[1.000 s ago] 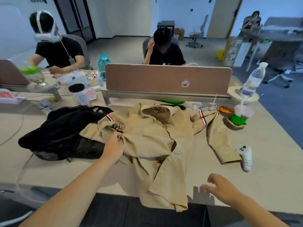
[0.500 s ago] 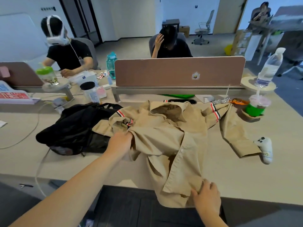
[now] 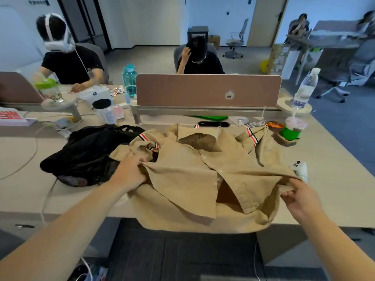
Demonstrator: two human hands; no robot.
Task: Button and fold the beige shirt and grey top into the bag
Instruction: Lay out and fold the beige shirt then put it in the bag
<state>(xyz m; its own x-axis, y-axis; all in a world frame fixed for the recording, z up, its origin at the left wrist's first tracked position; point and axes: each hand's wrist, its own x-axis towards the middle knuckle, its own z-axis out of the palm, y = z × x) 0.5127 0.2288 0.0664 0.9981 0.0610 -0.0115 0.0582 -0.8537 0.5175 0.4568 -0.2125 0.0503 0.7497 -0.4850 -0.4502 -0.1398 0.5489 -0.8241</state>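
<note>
The beige shirt [image 3: 188, 175] lies spread on the table [image 3: 334, 179] with its collar away from me, its front unbuttoned and its hem hanging over the near edge. My left hand [image 3: 129, 175] grips the shirt's left side near a striped sleeve. My right hand [image 3: 298, 197] pinches the right side and holds it stretched out. A black bag [image 3: 87, 153] lies just left of the shirt, partly under a sleeve. No grey top is in view.
A white controller [image 3: 300, 169] lies by my right hand. A green-sleeved cup [image 3: 293, 128], a water bottle [image 3: 304, 88] and a brown desk divider [image 3: 207, 90] stand behind. Jars, cables and clutter fill the left. Two people sit across the desk.
My right hand took hold of the shirt's lower edge and pulled it out to the right, so the shirt now lies spread wide. My left hand kept its grip on the left side.
</note>
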